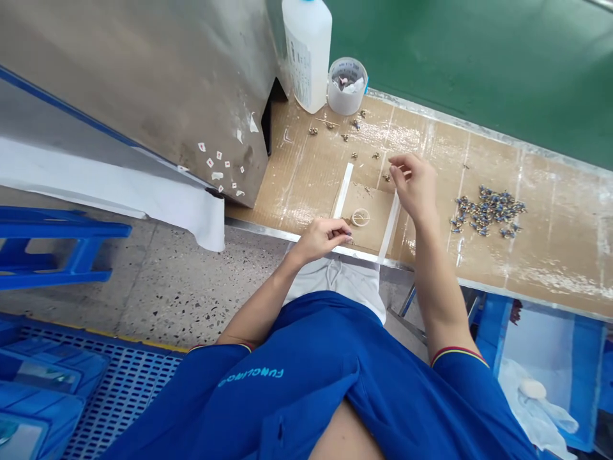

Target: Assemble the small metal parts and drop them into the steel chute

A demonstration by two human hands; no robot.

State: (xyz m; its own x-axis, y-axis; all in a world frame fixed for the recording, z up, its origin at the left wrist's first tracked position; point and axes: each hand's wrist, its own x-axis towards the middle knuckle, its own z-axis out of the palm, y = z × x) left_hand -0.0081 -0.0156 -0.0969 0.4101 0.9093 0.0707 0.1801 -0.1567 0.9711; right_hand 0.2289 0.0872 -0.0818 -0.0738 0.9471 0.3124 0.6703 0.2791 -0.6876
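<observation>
My left hand (325, 239) is closed in a pinch at the near edge of a cardboard square (368, 239); something tiny and dark shows at its fingertips, too small to name. On that square lies a small round ring-like piece (360, 217). White tape strips (343, 190) run along both sides of it. Above the square's right side, my right hand (412, 185) is raised with thumb and fingers curled and a gap between the tips; nothing is visible there. A small metal part (386, 178) lies beside it. To the right is a pile of small blue and metal parts (493, 211).
A white bottle (309, 57) and a round tub (346, 89) with scraps stand at the back. A metal box (191, 83) with small labels blocks the left. Several loose parts lie behind the square. A green surface (469, 70) borders the cardboard-covered table.
</observation>
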